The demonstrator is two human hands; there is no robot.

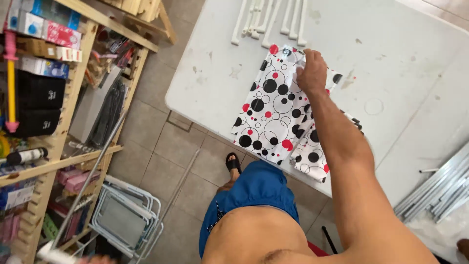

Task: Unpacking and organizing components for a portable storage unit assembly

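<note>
My right hand (311,73) reaches across the white table (391,58) and grips the far edge of a folded white fabric with black and red circles (271,115). Its fingers are curled on the cloth. The fabric lies flat near the table's front edge, and my forearm hides part of it. At the bottom left edge a sliver of what may be my left hand (95,260) shows beside the white-capped end of a long metal pole (88,181). Whether it holds the pole is unclear.
Several white plastic pieces (268,22) lie at the table's far side. A bundle of metal tubes (439,188) rests at the right. Wooden shelves (58,122) full of goods stand to the left. A folded metal frame (124,215) lies on the tiled floor.
</note>
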